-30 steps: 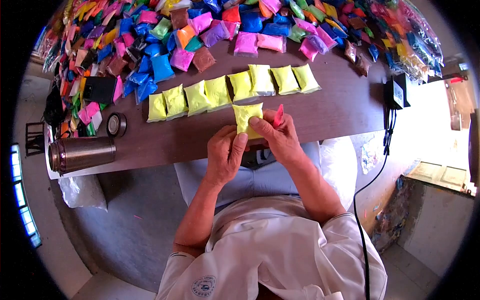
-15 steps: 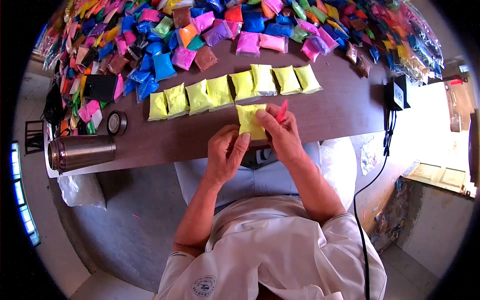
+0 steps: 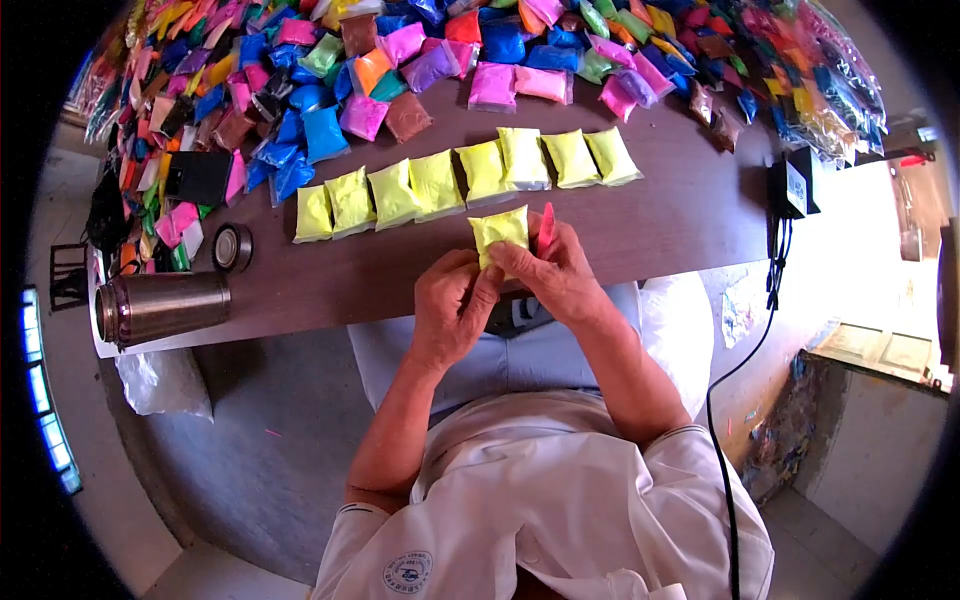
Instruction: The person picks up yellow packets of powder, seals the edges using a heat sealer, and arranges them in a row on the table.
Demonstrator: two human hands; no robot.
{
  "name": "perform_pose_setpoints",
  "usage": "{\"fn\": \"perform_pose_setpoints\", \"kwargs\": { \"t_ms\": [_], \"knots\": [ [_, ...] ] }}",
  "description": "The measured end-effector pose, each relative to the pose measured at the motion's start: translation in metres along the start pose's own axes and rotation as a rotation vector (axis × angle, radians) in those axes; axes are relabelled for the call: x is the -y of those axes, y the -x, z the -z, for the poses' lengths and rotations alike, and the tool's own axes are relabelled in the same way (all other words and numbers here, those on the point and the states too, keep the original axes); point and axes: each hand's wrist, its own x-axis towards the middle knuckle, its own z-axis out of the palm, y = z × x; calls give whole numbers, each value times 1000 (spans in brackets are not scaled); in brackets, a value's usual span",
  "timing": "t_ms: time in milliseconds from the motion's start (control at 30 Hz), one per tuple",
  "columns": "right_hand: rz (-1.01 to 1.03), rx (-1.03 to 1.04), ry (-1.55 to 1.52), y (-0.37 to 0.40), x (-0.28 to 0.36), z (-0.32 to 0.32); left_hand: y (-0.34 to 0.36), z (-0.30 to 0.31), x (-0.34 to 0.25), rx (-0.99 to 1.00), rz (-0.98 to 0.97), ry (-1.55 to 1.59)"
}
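Above the table's near edge, a small clear packet of yellow clay-like filling (image 3: 499, 226) is held between my two hands. My left hand (image 3: 452, 305) pinches its lower left corner. The thumb of my right hand (image 3: 556, 272) presses on the packet's lower right front, its other fingers curled behind. A slim pink pointed thing (image 3: 545, 228) sticks up from that same hand; its kind I cannot make out. Just beyond lies a row of several similar yellow packets (image 3: 435, 185), side by side on the dark brown table (image 3: 650, 225).
Heaps of packets in many colours (image 3: 430, 70) cover the table's far side. To the left are a steel flask (image 3: 165, 305) lying on its side, its round lid (image 3: 232, 246) and a black box (image 3: 198, 178). A black adapter (image 3: 793, 190) with a hanging cable sits at the right edge.
My right thumb has slid down from the packet's upper right to its lower part. The packet has shifted slightly left and up, and the pink thing a little left.
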Motion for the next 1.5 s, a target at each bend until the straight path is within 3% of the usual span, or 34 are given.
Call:
{"fn": "perform_pose_setpoints", "kwargs": {
  "t_ms": [200, 333, 500, 600, 1033, 1100, 1233, 1333, 1400, 1433, 1500],
  "knots": [
    [-95, -118, -136, 0, 13, -7, 1, 4, -3, 12, 70, 62],
    [-22, -89, -58, -2, 0, -6, 2, 0, 1, -22, 8, 41],
    [-4, -210, -78, -2, 8, -17, 0, 2, 0, -12, -4, 13],
    [8, -142, -56, -5, -3, -6, 0, 1, 0, -9, -36, -45],
    [25, -198, -14, -6, -3, -14, -2, -1, 1, -24, -82, -97],
    [-35, -233, -149, -5, -2, -10, -1, -1, 1, -5, -53, -89],
    [-33, -227, -78, -4, 1, -6, -1, -2, -1, -38, -54, -64],
    [-204, -232, -121, 0, 9, -4, -1, -2, 1, -38, -46, -49],
    [-127, -439, -60, 2, 14, -9, -1, -2, 0, -45, -66, -57],
    [-132, -436, -60, 4, 12, -9, -1, -2, -3, -45, -27, -50],
    [141, -542, 262, 9, 4, -3, 0, -1, -4, -47, 13, -43]
  ]
}}
